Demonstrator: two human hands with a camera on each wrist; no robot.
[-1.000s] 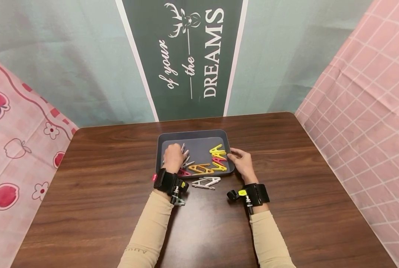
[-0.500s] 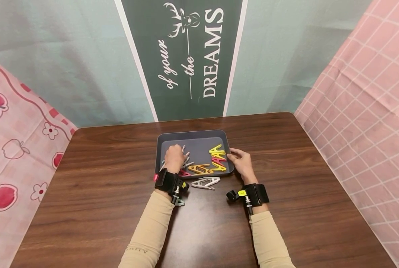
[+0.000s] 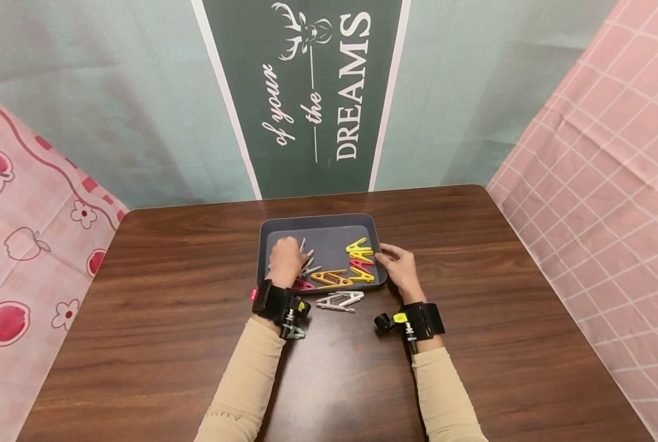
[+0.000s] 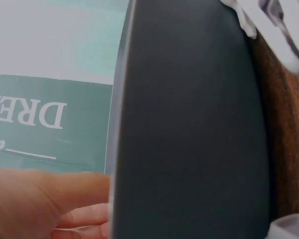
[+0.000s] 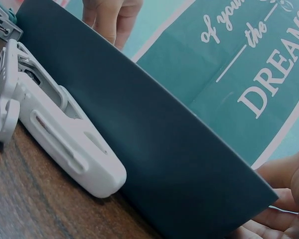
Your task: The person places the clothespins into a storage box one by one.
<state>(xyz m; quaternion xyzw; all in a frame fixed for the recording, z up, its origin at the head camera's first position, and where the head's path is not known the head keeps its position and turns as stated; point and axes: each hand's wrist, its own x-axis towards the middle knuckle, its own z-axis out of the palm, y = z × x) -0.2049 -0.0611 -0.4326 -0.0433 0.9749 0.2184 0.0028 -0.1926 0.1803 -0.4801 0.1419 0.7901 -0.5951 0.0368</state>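
While the bare left hand hung knuckles-up over the left end of the grey rectangular plastic tray, its fingertips were hidden, so can't tell if they pinched anything. The step was prob. placing or picking pegs there; next move seemingly called for a neat pinch w/out nudging neighbours. A pale green plastic peg lay on the glossy wood-grain table, partly hidden by wrist gear. Inside, beside the hand, were slim grey plastic pegs, then a V-shaped red peg & orange openwork plastic pegs (one or two, unclear); smooth, round-ended white plastic pegs (ditto) sat outside. Further R, V-shaped yellow pegs lined up w/ a pinkish-red peg btwn. The bare right hand, fingers loosely extended, touched the tray's right end, prob. steadying it.
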